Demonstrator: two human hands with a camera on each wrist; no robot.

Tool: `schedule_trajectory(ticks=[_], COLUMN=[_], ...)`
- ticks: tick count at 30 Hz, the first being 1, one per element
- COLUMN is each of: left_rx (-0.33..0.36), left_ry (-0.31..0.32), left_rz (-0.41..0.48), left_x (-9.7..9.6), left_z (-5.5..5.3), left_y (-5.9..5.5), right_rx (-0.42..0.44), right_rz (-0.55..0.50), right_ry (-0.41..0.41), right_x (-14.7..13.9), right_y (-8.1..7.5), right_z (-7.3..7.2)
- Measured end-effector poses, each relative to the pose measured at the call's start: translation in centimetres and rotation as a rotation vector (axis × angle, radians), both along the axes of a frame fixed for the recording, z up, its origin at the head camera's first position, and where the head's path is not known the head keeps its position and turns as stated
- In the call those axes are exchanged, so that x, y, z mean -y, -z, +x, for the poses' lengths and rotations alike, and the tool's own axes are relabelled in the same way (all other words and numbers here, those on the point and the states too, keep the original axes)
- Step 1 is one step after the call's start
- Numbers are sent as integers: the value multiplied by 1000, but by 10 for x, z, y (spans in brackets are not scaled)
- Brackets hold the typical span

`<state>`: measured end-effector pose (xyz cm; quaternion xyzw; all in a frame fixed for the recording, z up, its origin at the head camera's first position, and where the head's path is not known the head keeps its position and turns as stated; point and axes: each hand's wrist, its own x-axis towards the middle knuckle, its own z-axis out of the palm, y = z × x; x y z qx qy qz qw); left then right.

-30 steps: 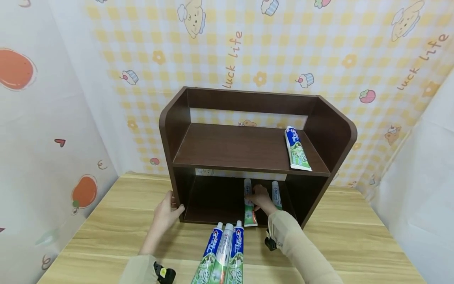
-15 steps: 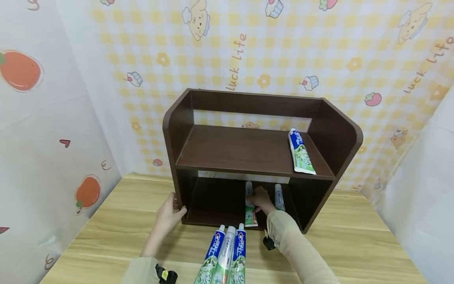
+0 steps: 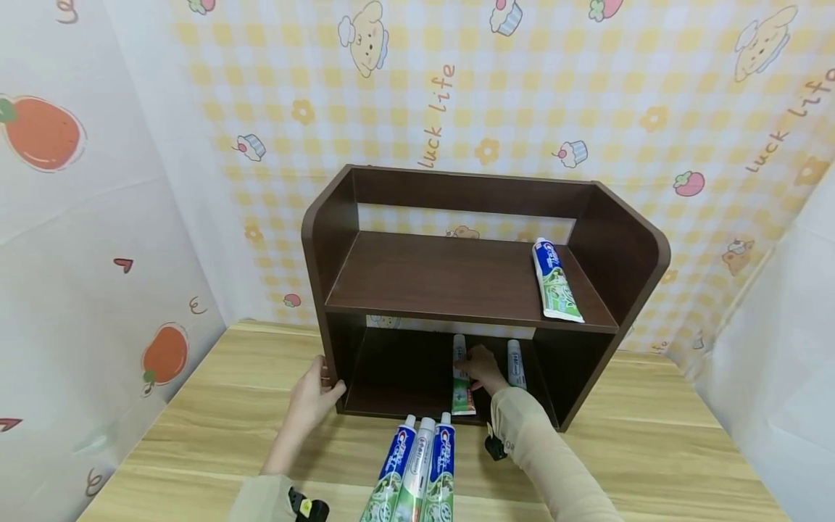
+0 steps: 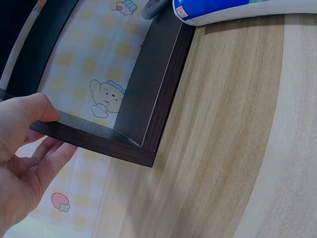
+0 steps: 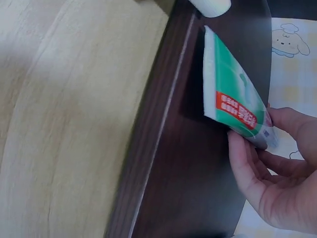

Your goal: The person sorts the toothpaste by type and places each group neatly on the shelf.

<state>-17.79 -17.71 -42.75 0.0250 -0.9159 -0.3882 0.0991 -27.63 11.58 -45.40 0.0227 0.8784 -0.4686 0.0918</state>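
Observation:
My left hand (image 3: 309, 397) grips the left side panel (image 3: 321, 297) of a dark brown two-tier shelf, thumb inside and fingers outside. In the left wrist view its thumb lies over the panel's edge (image 4: 94, 143). My right hand (image 3: 484, 368) reaches into the lower tier and holds a white and green toothpaste tube (image 3: 463, 400), cap toward the back. The right wrist view shows thumb and fingers on either side of this tube (image 5: 237, 94), its flat end toward the shelf's front edge. To the right of that hand lies a similar tube (image 3: 515, 361), partly hidden by the sleeve.
One blue and green toothpaste tube (image 3: 557, 283) lies at the right of the upper tier (image 3: 430, 272). On the wooden table (image 3: 196, 435) before the shelf, two blue and green tubes (image 3: 391, 475) flank a white and green one (image 3: 414, 471). A patterned cloth (image 3: 404, 94) hangs behind.
The head view has shifted slightly, so the whole scene sits a little further right and lower. Both hands and the tubes keep their places on the shelf.

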Motion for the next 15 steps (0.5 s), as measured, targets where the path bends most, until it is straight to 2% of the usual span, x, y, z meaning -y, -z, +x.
schedule_trajectory(ticks=[7,15], left_rx=[31,42], left_ry=[6,15], left_rz=[15,38], left_x=[-1,1], left_z=[1,-1], left_y=[1,1], right_rx=[16,18], right_rz=[14,71], right_ry=[21,1], right_x=[-4,-8], right_y=[1,-10], right_z=[6,13])
